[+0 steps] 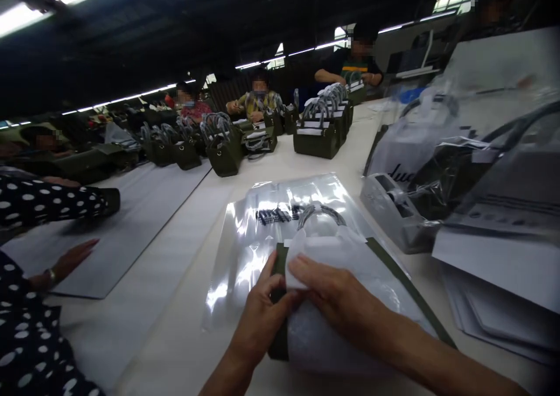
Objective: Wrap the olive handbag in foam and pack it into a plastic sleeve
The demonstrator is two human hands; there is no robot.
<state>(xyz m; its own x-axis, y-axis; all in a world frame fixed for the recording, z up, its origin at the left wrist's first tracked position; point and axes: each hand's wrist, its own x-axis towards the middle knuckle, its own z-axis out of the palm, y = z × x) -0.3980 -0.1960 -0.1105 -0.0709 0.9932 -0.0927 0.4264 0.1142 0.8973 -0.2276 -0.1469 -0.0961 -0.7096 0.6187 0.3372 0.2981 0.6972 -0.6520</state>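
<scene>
An olive-green handbag (278, 343) lies on the table in front of me, its front covered by a white wrapping sheet (350, 256). The bag's handle (321, 210) is wrapped in clear film and points away from me. My left hand (266, 308) grips the bag's left side, fingers on the side panel and thumb toward the sheet. With fingers closed on the sheet's left edge, my right hand (332, 291) presses across the bag's front; its fingertips nearly meet my left thumb. Beneath the bag's far end lie shiny clear plastic bags (249, 238) with black print.
Film-covered handbags (420, 168) and white papers (494, 267) stand at right. Several green handbags (317, 139) line the table farther off. At left, a co-worker's hand (72, 265) rests near a large white board (144, 215). Other people sit at the back.
</scene>
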